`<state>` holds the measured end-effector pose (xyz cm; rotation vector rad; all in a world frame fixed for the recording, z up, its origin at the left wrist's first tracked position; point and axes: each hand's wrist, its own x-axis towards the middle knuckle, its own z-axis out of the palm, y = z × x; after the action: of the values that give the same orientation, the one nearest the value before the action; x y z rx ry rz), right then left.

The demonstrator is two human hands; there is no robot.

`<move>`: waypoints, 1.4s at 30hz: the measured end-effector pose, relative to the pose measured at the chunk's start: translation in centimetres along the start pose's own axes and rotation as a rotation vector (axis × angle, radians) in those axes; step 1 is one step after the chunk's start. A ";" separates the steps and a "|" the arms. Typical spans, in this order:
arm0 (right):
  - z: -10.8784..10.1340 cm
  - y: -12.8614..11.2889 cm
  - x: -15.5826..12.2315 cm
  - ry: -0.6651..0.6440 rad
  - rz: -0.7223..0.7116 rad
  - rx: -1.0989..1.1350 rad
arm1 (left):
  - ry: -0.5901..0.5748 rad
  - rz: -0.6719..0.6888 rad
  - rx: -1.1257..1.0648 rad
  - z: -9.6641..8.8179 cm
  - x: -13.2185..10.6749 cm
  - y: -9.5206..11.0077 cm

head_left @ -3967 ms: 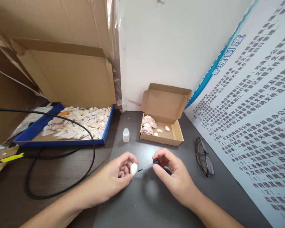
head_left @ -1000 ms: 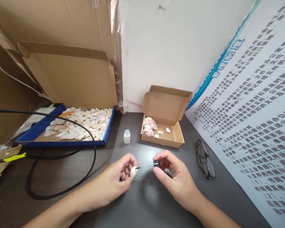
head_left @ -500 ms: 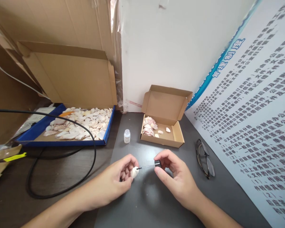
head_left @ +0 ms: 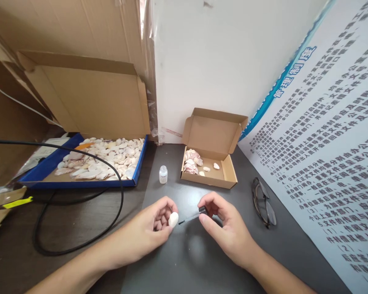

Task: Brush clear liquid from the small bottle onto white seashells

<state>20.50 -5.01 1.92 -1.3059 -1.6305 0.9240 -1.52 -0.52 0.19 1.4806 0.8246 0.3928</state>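
Between the thumb and fingers of my left hand (head_left: 159,222) is a small white seashell (head_left: 173,219), its smooth rounded side showing. My right hand (head_left: 223,224) pinches the black cap of a brush applicator (head_left: 190,219). The applicator's thin clear stem points left and ends in a dark tip, a short way from the shell and apart from it. Behind my hands a small glass bottle (head_left: 163,175) with a pale label stands upright and uncapped on the dark mat.
A small cardboard box (head_left: 230,178) with several shells stands open at the back. On the left, a larger blue-edged box (head_left: 135,179) holds many shells. A black cable (head_left: 122,196) loops in front of it. Eyeglasses (head_left: 265,204) lie at right, beside a printed poster (head_left: 334,163).
The brush tip has come off the shell and dropped slightly lower. In my left hand the shell has turned, so more of its rounded white face shows.
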 end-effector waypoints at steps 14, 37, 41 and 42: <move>0.0 0.0 0.0 -0.036 0.015 0.056 | -0.029 -0.008 0.020 -0.3 -0.2 0.3; -0.3 0.1 -0.2 -0.004 -0.019 0.048 | 0.003 -0.040 0.016 -0.1 -0.2 1.0; -0.2 0.1 -0.2 -0.031 -0.041 0.019 | 0.003 -0.039 -0.001 -0.1 -0.3 0.8; -0.2 0.1 -0.2 -0.034 -0.038 0.009 | 0.001 -0.038 -0.003 -0.1 -0.3 0.7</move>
<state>20.73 -5.14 1.88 -1.2550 -1.6695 0.9343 -1.60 -0.57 0.99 1.4603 0.8513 0.3665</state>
